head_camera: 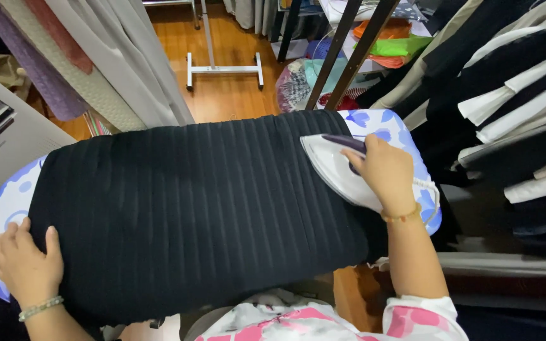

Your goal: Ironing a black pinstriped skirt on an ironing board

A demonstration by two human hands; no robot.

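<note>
1. One black pleated garment [203,208], ribbed in straight lengthwise folds, lies flat over one ironing board [1,208] with a blue-and-white floral cover.
2. One white steam iron [336,170], pointed and smooth, rests on the garment's right end.
3. The right hand [383,170] has its fingers curled around the iron's dark handle.
4. The left hand [23,265] lies open, fingers spread, pressing the garment's left edge.
5. Each wrist wears one beaded bracelet.
</note>
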